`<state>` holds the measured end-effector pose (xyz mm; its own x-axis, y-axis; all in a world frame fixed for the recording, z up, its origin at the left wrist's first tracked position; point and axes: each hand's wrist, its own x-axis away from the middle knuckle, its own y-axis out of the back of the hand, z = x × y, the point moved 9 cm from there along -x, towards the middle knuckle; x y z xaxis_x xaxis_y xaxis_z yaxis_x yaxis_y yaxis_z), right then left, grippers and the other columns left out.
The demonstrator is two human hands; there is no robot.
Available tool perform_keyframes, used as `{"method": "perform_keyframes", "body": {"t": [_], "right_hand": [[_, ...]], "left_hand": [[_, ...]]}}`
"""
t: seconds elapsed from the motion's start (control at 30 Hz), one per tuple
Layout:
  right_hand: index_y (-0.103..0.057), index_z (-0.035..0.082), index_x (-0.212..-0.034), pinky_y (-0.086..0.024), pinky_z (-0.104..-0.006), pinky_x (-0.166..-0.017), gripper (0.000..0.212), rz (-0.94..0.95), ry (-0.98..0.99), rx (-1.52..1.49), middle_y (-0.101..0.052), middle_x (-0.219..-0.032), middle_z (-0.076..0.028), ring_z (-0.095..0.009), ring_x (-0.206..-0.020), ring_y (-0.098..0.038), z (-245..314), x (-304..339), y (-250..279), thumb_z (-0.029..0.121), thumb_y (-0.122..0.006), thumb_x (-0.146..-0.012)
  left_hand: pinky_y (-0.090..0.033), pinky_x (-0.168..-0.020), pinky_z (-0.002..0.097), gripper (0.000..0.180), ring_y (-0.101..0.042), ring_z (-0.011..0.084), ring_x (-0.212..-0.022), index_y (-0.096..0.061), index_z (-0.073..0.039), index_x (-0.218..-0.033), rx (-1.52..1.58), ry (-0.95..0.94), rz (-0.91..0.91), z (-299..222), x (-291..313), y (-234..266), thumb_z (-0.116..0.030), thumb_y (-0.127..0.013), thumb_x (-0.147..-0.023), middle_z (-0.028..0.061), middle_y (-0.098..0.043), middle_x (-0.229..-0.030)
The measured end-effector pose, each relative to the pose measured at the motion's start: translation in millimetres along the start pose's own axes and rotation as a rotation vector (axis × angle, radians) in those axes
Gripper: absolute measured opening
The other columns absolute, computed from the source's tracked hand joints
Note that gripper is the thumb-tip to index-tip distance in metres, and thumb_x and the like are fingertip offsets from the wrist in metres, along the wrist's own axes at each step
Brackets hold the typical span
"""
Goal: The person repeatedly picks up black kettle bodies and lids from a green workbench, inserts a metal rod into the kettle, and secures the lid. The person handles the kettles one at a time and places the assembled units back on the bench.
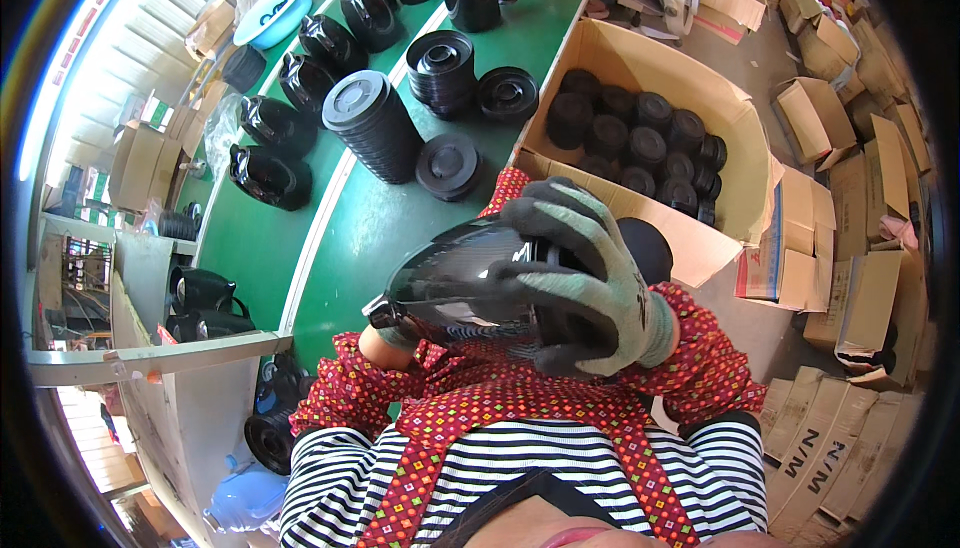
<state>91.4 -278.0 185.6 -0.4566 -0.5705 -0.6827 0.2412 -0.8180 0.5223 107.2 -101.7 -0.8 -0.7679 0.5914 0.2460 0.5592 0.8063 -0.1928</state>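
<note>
A glossy black jug (450,273) lies tilted on its side in front of my chest, its spout end to the left. My right hand (600,283), in a grey-green glove with dark fingers and palm, wraps round the jug's right end with the fingers spread over it. Of my left hand (398,336) only the glove's cuff edge shows, below the spout end; the jug hides its fingers, and it seems to support the jug from beneath. Just beyond the jug, a short stack of black round discs (449,166) sits on the green table (345,258).
Tall stacks of black discs (372,128) stand mid-table. Several black jugs (270,176) line the left side, near a light-blue basin (272,16). At right, an open cardboard box (740,148) holds several black round parts (646,148). More cartons (815,118) crowd the floor beyond.
</note>
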Motion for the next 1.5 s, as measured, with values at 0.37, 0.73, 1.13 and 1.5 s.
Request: {"method": "perform_keyframes", "body": {"t": [0.37,0.73,1.13,1.5], "right_hand": [[-0.048,-0.001,-0.150,-0.048,-0.0397,-0.111,0.050,-0.759,-0.575,-0.865,-0.058,-0.145,-0.017,-0.024,-0.132,-0.060,-96,99,-29,0.029,-0.053,-0.111],[-0.046,0.002,-0.155,-0.040,-0.0468,-0.121,0.078,-0.384,-0.367,-0.301,-0.050,-0.153,-0.020,-0.034,-0.143,-0.049,-41,36,-41,0.019,-0.081,-0.087],[-0.064,0.010,-0.134,-0.046,-0.0541,-0.114,0.075,0.129,-0.340,0.071,-0.052,-0.146,-0.032,-0.051,-0.135,-0.055,-24,23,-20,0.017,-0.093,-0.066],[-0.073,0.005,-0.116,-0.048,-0.0529,-0.111,0.049,0.255,-0.403,0.271,-0.051,-0.146,-0.036,-0.051,-0.133,-0.056,-18,12,-38,0.013,-0.084,-0.068]], "left_hand": [[-0.055,-0.107,0.0422,0.052,-0.067,0.0269,-0.121,-0.059,0.002,-0.141,0.200,-0.255,-0.275,-46,13,45,-0.035,-0.058,-0.105,0.0172,-0.066,-0.138],[-0.057,-0.094,0.0437,0.049,-0.070,0.0385,-0.110,-0.068,-0.004,-0.126,-1.482,-0.098,-0.461,-169,5,0,-0.015,-0.080,-0.080,0.0196,-0.066,-0.128],[-0.027,-0.124,0.0640,0.091,-0.019,0.0538,-0.158,-0.066,-0.020,-0.140,-1.416,-0.468,0.044,-170,33,-45,-0.036,-0.097,-0.056,0.0269,-0.021,-0.172],[-0.030,-0.119,0.0699,0.053,-0.033,0.0544,-0.148,-0.080,-0.013,-0.102,-1.368,-0.691,0.257,-157,5,-53,-0.043,-0.092,-0.060,0.0280,-0.039,-0.158]]}}
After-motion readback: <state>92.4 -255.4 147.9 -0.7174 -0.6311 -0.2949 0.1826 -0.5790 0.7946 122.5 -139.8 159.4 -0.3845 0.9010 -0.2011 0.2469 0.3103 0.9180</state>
